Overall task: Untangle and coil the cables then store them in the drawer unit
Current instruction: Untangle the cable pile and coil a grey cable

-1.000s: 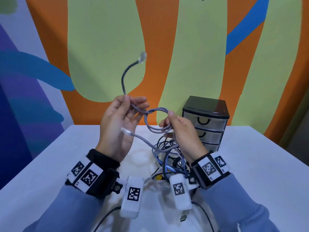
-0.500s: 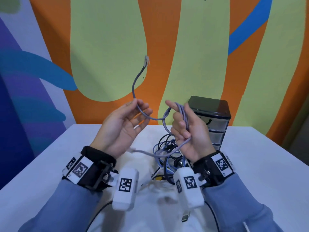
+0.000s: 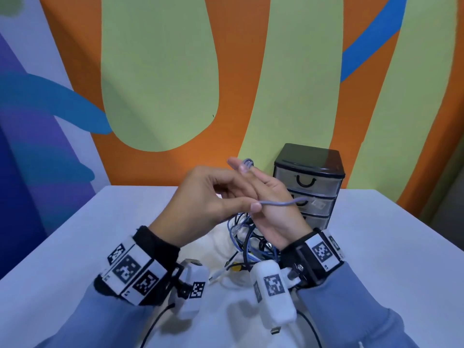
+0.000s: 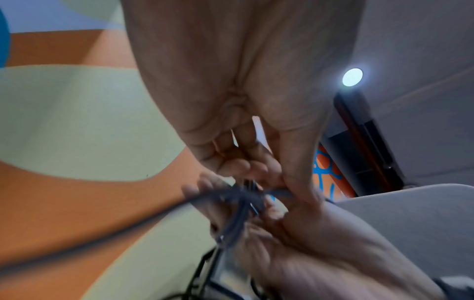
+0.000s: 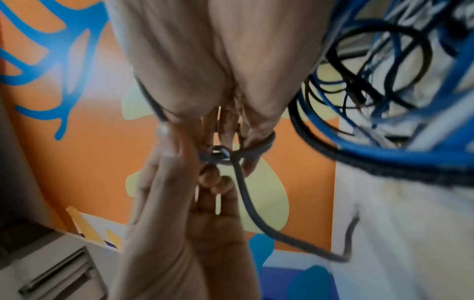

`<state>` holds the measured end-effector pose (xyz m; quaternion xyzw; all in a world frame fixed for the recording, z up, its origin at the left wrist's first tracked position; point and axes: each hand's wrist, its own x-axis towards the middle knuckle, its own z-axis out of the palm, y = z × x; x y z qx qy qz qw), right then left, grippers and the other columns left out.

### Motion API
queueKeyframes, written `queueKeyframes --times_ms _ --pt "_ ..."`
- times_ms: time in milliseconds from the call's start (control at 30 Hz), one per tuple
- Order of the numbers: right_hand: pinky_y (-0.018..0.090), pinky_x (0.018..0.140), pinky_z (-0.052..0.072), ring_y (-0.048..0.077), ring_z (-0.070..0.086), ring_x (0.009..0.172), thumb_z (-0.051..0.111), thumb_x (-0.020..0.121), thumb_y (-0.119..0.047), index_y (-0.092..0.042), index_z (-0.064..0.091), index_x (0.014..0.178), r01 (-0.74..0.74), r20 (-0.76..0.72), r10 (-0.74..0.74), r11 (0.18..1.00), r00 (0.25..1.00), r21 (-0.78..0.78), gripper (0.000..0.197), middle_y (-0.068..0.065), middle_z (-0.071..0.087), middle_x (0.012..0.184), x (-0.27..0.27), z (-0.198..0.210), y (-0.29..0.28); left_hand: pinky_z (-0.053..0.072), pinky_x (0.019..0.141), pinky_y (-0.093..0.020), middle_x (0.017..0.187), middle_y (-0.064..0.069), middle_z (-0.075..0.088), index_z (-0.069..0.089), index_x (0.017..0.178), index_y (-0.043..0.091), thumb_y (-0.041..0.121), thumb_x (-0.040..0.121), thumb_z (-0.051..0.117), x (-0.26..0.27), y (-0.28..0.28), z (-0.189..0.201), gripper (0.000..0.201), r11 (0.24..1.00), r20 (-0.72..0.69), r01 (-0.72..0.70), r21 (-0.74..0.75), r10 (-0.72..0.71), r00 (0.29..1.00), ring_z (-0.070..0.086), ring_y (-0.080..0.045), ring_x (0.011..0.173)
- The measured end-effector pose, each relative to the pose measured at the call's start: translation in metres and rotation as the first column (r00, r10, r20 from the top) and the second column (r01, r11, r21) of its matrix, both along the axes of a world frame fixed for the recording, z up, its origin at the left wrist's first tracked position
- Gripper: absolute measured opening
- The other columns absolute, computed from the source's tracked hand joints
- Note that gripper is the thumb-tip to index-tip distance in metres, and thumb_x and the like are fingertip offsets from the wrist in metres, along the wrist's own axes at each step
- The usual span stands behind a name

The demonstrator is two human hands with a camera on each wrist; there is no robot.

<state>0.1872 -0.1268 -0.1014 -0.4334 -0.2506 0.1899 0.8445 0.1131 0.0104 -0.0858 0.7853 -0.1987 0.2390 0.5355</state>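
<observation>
Head view shows your right hand [image 3: 273,209], just right of centre, with its fingers straight and the grey cable [image 3: 278,203] looped round them, while your left hand [image 3: 208,197] pinches that cable's free end against it. Expect the cable to be light and limp but springy, so the loops may slip off your fingertips; hold them where the turns cross. Its clear plug [image 3: 317,203] trails in front of the drawer unit [image 3: 310,179], which stands right of centre with all drawers closed. Below your hands, the cable tangle [image 3: 251,237] lies on the desk [image 3: 389,247], with open room left and right.
</observation>
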Motion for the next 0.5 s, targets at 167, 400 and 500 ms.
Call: queueKeyframes --times_ms 167,400,500 --pt "0.033 0.088 0.059 0.027 0.065 0.105 0.065 0.098 -0.023 0.003 0.062 0.137 -0.012 -0.041 0.015 0.997 0.999 0.072 0.047 0.017 0.069 0.117 0.002 0.000 0.001 0.049 0.067 -0.021 0.090 0.019 0.070 0.063 0.104 0.012 0.017 0.060 0.100 0.007 -0.006 -0.005 0.057 0.975 -0.050 -0.128 -0.182 0.121 0.991 0.058 -0.012 0.076" --pt "0.029 0.080 0.057 0.025 0.062 0.086 0.064 0.102 -0.026 0.010 0.061 0.130 -0.038 -0.035 0.039 0.999 0.999 0.028 0.047 0.025 0.057 0.111 0.002 -0.004 0.003 0.046 0.068 -0.025 0.083 -0.010 0.066 0.052 0.118 0.006 0.005 0.079 0.092 0.004 -0.001 -0.001 0.057 0.961 -0.225 0.000 -0.276 -0.065 0.972 0.050 -0.020 0.068" --pt "0.037 0.084 0.057 0.034 0.071 0.090 0.061 0.104 -0.033 0.010 0.070 0.116 0.120 0.118 -0.108 0.988 0.987 -0.098 0.046 0.023 0.071 0.105 0.001 -0.001 0.000 0.050 0.086 -0.044 0.089 -0.015 0.069 0.052 0.116 0.011 0.005 0.080 0.087 0.003 0.005 0.001 0.051 0.926 -0.226 0.059 -0.373 -0.152 0.962 0.056 -0.031 0.084"
